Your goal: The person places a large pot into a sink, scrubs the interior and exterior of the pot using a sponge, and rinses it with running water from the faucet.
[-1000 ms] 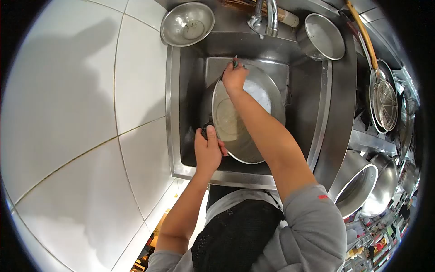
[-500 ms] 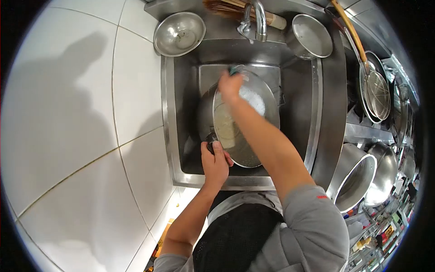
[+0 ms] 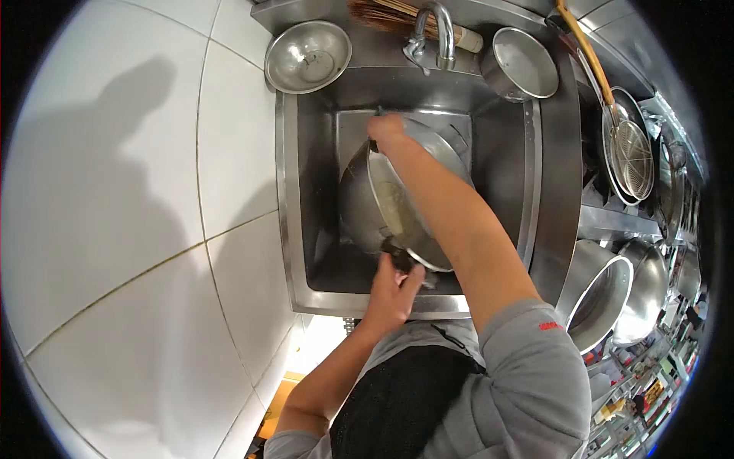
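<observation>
So we've got a two-handled metal pot [image 3: 358,200] sitting tilted in the sink [image 3: 501,191], right around the middle of the frame. Its mouth faces toward the right of the frame and up at us, with the rounded outer wall bulging out on the left. The rim looks like a long oval, and its long axis runs on a steep slant from upper left to lower right. Some cloudy liquid [image 3: 396,210] lies inside, along the left part of the opening.

Our left hand [image 3: 393,294] is at the pot's lower end, thumb and fingers held fairly narrow around the dark lower handle [image 3: 396,254]. Our right hand [image 3: 386,131] is up at the upper-left end of the rim, fingers curled in close by the upper handle [image 3: 373,145]. Most of those fingers are hidden, so we can't tell how tight that grip is or what exactly it's got.

Around the sink, there's a metal bowl [image 3: 308,57] at the upper left corner, the faucet [image 3: 440,42] at top center with a bristle brush [image 3: 386,15] behind it, and a small saucepan [image 3: 524,65] at the upper right corner.
</observation>
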